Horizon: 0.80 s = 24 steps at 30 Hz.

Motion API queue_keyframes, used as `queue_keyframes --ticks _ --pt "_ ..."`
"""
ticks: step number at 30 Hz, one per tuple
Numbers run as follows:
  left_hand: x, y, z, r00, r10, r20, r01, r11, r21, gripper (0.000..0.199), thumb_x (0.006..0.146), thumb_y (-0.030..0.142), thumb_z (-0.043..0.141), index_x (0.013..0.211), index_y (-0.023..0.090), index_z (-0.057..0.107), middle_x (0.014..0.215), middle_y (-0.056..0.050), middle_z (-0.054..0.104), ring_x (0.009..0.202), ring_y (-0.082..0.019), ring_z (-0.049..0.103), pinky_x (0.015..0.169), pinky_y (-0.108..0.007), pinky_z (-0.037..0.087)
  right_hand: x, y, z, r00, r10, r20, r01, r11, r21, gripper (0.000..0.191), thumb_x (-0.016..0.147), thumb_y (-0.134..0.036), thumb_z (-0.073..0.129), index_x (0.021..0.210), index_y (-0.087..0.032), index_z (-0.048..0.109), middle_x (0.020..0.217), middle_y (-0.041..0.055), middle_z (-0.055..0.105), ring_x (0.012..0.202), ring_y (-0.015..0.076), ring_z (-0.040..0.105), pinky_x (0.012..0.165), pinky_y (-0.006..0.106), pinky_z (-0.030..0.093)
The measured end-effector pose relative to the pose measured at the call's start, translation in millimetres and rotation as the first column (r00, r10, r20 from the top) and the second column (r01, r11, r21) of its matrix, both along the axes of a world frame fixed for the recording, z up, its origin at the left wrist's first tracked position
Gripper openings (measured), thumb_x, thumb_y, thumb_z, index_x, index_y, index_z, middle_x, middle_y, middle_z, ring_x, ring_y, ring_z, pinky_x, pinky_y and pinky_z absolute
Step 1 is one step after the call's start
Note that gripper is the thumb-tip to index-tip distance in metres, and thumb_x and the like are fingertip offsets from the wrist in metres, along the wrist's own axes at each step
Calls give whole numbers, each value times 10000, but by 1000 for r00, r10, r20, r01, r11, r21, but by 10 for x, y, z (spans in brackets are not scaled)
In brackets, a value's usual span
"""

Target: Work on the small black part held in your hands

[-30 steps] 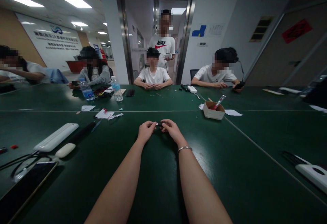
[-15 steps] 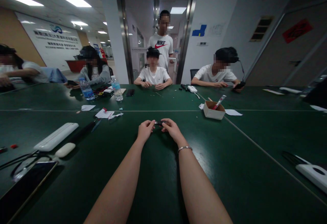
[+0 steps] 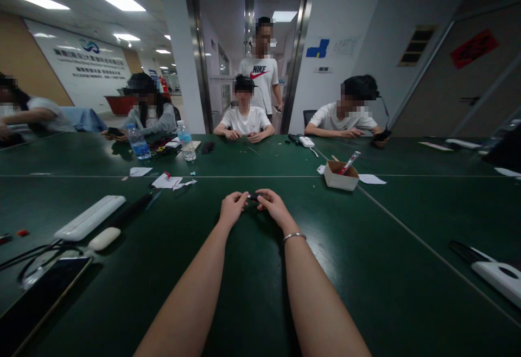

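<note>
A small dark object with a shiny end (image 3: 253, 197) is held between my two hands above the green table (image 3: 252, 265). My left hand (image 3: 233, 207) pinches its left, shiny end. Around its right, black end are the fingers of my right hand (image 3: 273, 204), with a metal bracelet (image 3: 294, 236) on that wrist. What exactly the object is cannot be made out, and my fingers hide parts of it.
At left lie a white power bank (image 3: 90, 217), a white oval case (image 3: 104, 239), a phone (image 3: 40, 297) and cables. Paper scraps (image 3: 166, 182), two bottles (image 3: 186, 141) and a small box (image 3: 341, 179) stand or lie farther off. Several people are across the table.
My hands have barely moved, and the small object has shifted slightly between them. The standing person behind has turned and lowered an arm; the white item in that person's hand no longer shows.
</note>
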<state>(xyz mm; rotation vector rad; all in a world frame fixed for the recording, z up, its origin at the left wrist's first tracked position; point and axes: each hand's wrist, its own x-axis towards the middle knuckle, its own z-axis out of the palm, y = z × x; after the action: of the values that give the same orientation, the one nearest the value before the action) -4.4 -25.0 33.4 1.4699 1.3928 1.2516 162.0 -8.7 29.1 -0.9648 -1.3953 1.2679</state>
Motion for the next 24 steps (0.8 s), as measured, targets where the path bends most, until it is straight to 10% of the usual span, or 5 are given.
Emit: queue_keyframes --ticks 24 --pt "1 -18 33 999 -42 31 42 999 3 338 765 475 575 827 154 656 709 -36 635 639 -137 571 526 -229 439 4 9 3 1000 -1 -30 1 1000 -26 298 716 -343 678 959 -178 627 720 13 673 572 111 598 595 254 481"
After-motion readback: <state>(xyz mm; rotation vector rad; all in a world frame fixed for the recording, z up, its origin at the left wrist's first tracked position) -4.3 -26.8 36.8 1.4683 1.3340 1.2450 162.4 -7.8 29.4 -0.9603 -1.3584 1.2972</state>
